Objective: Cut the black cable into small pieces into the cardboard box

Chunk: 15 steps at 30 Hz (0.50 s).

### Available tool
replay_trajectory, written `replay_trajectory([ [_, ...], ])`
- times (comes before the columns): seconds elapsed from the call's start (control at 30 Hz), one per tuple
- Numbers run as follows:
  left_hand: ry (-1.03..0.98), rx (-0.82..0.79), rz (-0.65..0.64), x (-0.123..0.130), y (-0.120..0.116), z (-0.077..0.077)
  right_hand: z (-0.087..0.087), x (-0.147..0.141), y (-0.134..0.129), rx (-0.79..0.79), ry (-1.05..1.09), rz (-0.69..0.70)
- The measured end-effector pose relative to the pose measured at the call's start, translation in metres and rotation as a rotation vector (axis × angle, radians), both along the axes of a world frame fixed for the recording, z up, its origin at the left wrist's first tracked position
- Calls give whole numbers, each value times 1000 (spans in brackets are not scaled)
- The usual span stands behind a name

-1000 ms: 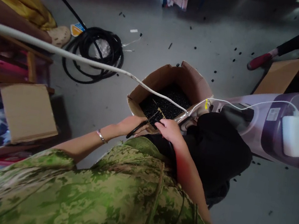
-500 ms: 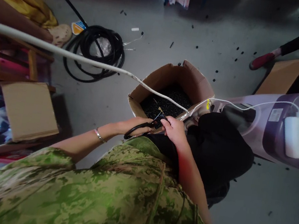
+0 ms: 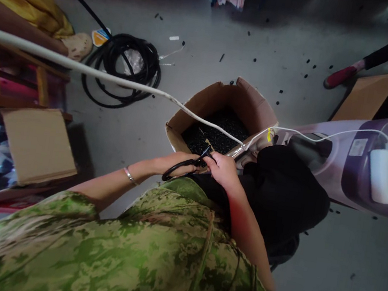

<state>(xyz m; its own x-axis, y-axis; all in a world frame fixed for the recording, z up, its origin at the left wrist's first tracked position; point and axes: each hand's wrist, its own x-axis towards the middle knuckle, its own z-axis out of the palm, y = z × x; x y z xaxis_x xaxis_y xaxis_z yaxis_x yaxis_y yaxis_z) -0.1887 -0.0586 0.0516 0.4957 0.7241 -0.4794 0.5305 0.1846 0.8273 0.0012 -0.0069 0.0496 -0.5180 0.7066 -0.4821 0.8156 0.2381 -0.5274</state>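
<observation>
My left hand (image 3: 179,162) is closed round black-handled scissors (image 3: 175,166), whose blades point up and away from me. The fingers of my right hand (image 3: 225,170) pinch a small black piece (image 3: 210,154) right beside the blades; its exact kind is too small to tell. Both hands meet over the near edge of an open cardboard box (image 3: 256,104). Inside the box lie a great many small black pieces (image 3: 218,127).
A white cable (image 3: 123,80) crosses above the box. Coiled black hose or cable (image 3: 150,71) lies on the floor at left. A purple-grey appliance (image 3: 353,174) carries a white power adapter (image 3: 386,176). Other people's feet (image 3: 340,77) show at both sides.
The scissors' blades have moved closer together beside the black piece, and my right fingers have shifted slightly left. The box has stayed in place.
</observation>
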Motion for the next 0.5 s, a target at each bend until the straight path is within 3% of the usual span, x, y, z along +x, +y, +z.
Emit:
replay_trajectory([
  [0.2,-9,50,16,0,-3,-8,-1,-2,-1,-16,7,19],
  [0.5,96,116,-28,1,-4,-4,-2,-3,0,-58,1,10],
])
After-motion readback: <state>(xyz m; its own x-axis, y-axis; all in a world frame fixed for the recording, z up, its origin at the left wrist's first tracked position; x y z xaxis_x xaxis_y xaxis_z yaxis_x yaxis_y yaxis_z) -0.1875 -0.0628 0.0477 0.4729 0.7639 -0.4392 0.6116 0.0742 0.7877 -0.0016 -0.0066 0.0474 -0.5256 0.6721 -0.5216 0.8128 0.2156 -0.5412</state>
